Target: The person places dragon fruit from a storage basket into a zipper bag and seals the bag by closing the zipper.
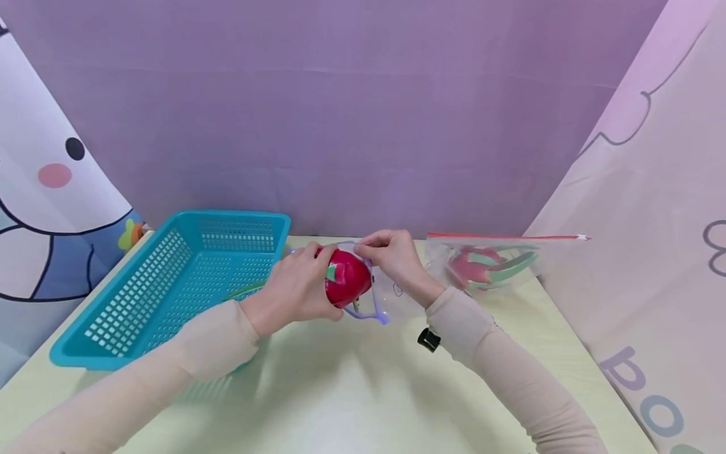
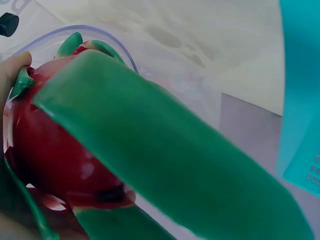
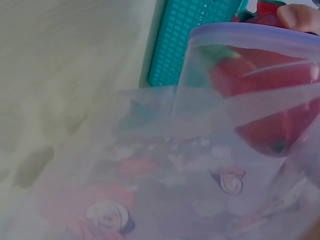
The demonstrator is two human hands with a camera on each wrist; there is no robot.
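My left hand (image 1: 296,285) grips a shiny red artificial dragon fruit (image 1: 348,279) with long green leaves, seen close up in the left wrist view. Its lower part sits inside the mouth of a clear zip bag (image 3: 125,195) with a purple rim and printed figures. At the bag's far edge, my right hand (image 1: 399,260) pinches the rim between thumb and fingers. The right wrist view shows the red fruit through the plastic, while its leafy end stays outside. In that view the right hand is mostly hidden.
To the left stands a turquoise plastic basket (image 1: 187,217) with perforated walls. A second clear bag (image 1: 439,255) with a red zip lies at the back right, holding a red and green item. Behind the table (image 1: 334,403) hangs a purple cloth (image 1: 363,126).
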